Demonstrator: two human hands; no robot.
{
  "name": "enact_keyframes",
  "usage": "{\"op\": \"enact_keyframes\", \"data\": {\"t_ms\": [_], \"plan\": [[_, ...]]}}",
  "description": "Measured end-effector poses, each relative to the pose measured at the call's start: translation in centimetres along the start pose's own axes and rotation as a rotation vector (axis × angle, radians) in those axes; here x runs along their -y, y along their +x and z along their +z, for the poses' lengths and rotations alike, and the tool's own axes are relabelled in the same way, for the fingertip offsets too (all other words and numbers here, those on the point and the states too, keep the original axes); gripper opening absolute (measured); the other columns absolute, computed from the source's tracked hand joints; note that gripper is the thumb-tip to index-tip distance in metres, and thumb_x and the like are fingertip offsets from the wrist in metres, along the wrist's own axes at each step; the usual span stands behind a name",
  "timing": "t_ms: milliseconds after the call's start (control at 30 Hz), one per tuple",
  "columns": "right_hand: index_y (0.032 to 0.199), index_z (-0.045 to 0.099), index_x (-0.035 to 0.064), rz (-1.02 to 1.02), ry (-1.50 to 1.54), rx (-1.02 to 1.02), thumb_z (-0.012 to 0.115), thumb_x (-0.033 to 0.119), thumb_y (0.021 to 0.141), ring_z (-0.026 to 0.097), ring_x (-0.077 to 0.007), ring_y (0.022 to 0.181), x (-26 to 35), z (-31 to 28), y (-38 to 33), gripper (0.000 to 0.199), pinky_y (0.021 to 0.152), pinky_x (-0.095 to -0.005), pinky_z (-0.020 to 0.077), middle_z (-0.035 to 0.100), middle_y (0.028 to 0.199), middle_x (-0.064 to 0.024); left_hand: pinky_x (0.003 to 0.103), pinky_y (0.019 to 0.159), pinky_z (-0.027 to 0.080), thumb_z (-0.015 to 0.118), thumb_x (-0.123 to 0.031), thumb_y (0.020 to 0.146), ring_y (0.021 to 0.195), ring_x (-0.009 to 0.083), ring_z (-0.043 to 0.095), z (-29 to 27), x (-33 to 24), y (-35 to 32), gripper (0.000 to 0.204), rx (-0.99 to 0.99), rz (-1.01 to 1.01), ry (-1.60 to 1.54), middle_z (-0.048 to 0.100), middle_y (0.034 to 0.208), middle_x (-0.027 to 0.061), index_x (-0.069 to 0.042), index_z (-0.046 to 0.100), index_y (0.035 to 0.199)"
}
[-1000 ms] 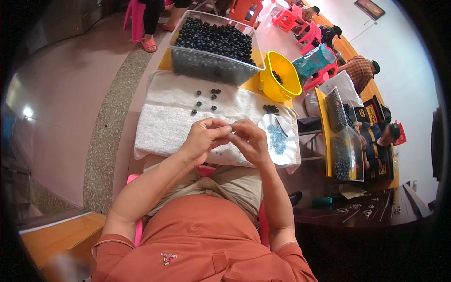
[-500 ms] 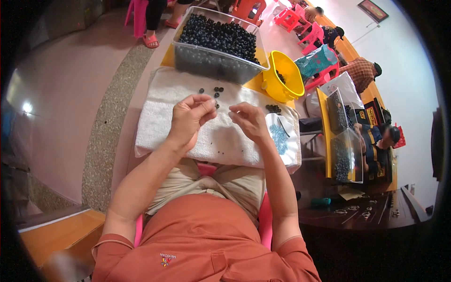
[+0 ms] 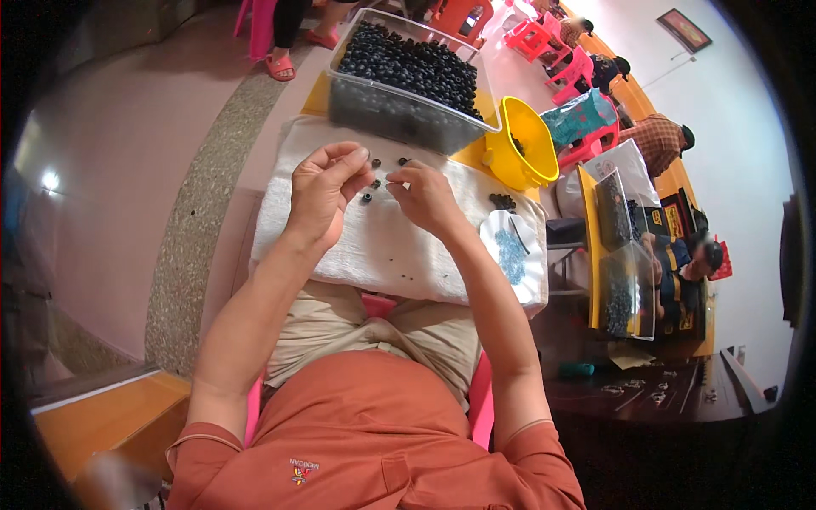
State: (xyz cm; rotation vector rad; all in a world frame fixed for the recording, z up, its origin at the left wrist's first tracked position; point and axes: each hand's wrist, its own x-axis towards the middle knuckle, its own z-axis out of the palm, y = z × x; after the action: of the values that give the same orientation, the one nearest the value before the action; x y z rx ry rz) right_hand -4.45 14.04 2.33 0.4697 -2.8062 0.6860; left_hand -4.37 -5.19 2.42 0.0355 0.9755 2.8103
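Observation:
Over the white towel (image 3: 331, 255), my left hand (image 3: 323, 195) is closed, thumb pressed to forefinger; anything in that pinch is too small to make out. Facing it from the right, my right hand (image 3: 429, 197) has its fingers bent together, and I cannot see what lies between them. Small dark round beads lie on the cloth between the hands, one bead (image 3: 366, 198) beside my left fingers and another bead (image 3: 404, 161) just beyond my right fingertips. To the right of my right hand sit a little cluster of dark beads (image 3: 502, 201) and a white scalloped dish (image 3: 534, 285) with tiny light-blue pieces.
Beyond the towel stands a clear plastic bin (image 3: 399, 119) heaped with dark beads. A yellow basket (image 3: 537, 127) is to its right. Farther right are a table with more clear bins (image 3: 631, 289) and several seated people. A person's sandalled foot (image 3: 280, 66) is at the far left.
Both hands have moved a little left and farther out over the towel, still with fingers pinched. Beads by my left hand now show more plainly. The view has shifted slightly.

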Motion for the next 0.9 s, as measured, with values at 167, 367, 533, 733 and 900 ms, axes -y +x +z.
{"op": "enact_keyframes", "data": {"t_ms": [167, 367, 533, 733, 900], "plan": [[0.093, 0.072, 0.007, 0.018, -0.087, 0.046, 0.066, 0.019, 0.082, 0.063, -0.0364, 0.089, 0.3, 1.2, 1.0, 0.017, 0.079, -0.0449, 0.0497, 0.065, 0.095, -0.0153, 0.024, 0.07, 0.056, 0.07, -0.006, 0.086, 0.073, 0.0117, 0.065, -0.3, 0.2, 0.3, 0.012, -0.025, -0.006, -0.018, 0.067, 0.083, 0.0039, -0.005, 0.065, 0.096], [0.089, 0.071, 0.0096, 0.056, -0.184, 0.122, 0.064, 0.022, 0.082, 0.064, -0.0367, 0.09, 0.8, 1.7, 1.6, 0.016, 0.078, -0.0458, 0.0505, 0.065, 0.097, -0.0156, 0.026, 0.074, 0.058, 0.068, -0.006, 0.088, 0.078, 0.0128, 0.066, -0.9, 0.4, 0.6, 0.011, 0.003, -0.018, -0.001, 0.068, 0.088, 0.004, -0.007, 0.064, 0.098], [0.094, 0.072, 0.0101, 0.042, -0.17, 0.126, 0.067, 0.021, 0.08, 0.062, -0.0357, 0.091, 0.6, 1.8, 1.5, 0.018, 0.079, -0.0457, 0.0489, 0.065, 0.093, -0.0154, 0.024, 0.068, 0.056, 0.071, -0.005, 0.085, 0.072, 0.0108, 0.064, -0.4, 0.4, 0.3, 0.012, -0.042, -0.034, -0.005, 0.067, 0.082, 0.0029, -0.005, 0.064, 0.095], [0.093, 0.072, 0.0079, 0.031, -0.162, 0.117, 0.067, 0.021, 0.08, 0.062, -0.0364, 0.09, 0.4, 1.6, 1.2, 0.019, 0.078, -0.0454, 0.0484, 0.064, 0.092, -0.0166, 0.023, 0.069, 0.056, 0.071, -0.005, 0.085, 0.072, 0.0106, 0.063, -0.3, 0.5, 0.2, 0.012, -0.031, -0.049, 0.008, 0.066, 0.082, 0.0034, -0.004, 0.064, 0.095], [0.092, 0.071, 0.0058, 0.041, -0.159, 0.096, 0.066, 0.021, 0.08, 0.062, -0.0368, 0.089, 0.7, 1.5, 1.0, 0.02, 0.078, -0.0455, 0.0483, 0.064, 0.093, -0.0168, 0.022, 0.068, 0.056, 0.072, -0.006, 0.084, 0.072, 0.0101, 0.063, -0.4, 0.8, 0.0, 0.013, -0.037, -0.055, 0.018, 0.066, 0.082, 0.0031, -0.005, 0.064, 0.095]]}}
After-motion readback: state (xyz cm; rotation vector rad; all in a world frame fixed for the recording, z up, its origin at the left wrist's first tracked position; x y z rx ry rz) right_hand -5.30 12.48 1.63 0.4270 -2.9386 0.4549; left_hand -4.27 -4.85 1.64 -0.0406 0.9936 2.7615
